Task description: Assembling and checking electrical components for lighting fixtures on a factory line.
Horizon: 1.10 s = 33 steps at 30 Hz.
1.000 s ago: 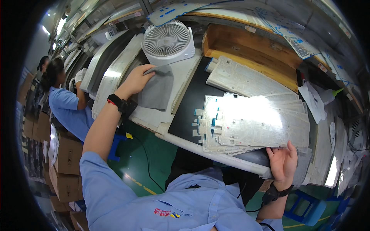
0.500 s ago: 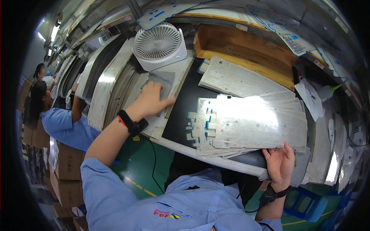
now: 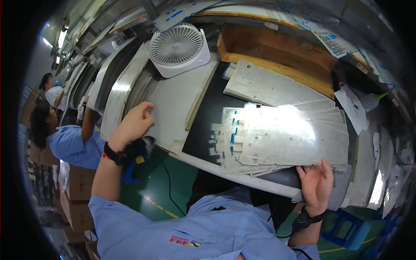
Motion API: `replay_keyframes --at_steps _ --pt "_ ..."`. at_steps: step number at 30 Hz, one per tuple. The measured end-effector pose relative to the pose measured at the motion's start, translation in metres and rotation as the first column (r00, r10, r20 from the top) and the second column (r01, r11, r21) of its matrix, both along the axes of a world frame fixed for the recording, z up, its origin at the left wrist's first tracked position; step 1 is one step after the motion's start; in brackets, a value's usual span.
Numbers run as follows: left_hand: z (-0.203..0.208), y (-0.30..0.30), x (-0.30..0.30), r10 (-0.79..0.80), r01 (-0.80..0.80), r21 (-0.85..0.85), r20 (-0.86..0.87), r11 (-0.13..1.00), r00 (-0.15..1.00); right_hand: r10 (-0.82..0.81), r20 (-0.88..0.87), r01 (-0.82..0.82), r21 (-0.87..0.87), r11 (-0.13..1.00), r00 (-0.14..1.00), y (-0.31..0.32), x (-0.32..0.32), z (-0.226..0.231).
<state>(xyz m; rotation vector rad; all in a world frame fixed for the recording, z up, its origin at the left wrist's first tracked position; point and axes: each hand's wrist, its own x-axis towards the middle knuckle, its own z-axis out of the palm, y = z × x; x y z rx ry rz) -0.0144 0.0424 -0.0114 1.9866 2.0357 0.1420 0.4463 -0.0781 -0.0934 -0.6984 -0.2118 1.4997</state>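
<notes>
Now the clear panel stack (image 3: 286,134) lies flat — long axis left-right.

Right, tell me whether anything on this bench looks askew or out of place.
The stack of clear plastic sheets is fanned unevenly, its near edge overhanging the bench edge by the right hand. The left hand rests on a grey board.

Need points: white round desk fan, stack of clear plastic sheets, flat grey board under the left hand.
White round desk fan (image 3: 177,45), head view: centre of its grille.
Stack of clear plastic sheets (image 3: 294,134), head view: middle of the top sheet.
Flat grey board (image 3: 177,104), head view: bare surface right of the left hand (image 3: 132,125).
</notes>
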Motion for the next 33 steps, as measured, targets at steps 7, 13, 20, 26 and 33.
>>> replay_keyframes --at_steps 7,13,20,26,33 --pt "-0.062 0.012 0.015 -0.216 0.225 0.015 0.354 0.974 0.91 0.038 -0.03 -0.037 0.023 0.999 0.999 -0.001 0.008 -0.001" --pt "-0.04 0.002 0.046 -0.199 0.236 0.004 0.547 0.972 0.813 -0.026 -0.033 0.022 -0.124 0.992 0.999 0.01 -0.007 0.012" --pt "-0.037 -0.039 0.103 0.019 0.446 -0.248 0.889 0.86 0.458 -0.132 -0.039 0.131 -0.035 0.991 0.99 0.011 -0.016 0.023" --pt "-0.063 -0.056 0.122 0.257 0.356 -0.194 0.956 0.914 -0.139 -0.057 -0.121 0.082 0.213 0.974 0.991 -0.005 -0.009 0.044" --pt "-0.039 -0.054 0.161 0.099 0.451 0.189 0.835 0.872 -0.542 -0.137 0.013 0.107 0.554 0.826 0.99 -0.005 -0.037 0.057"
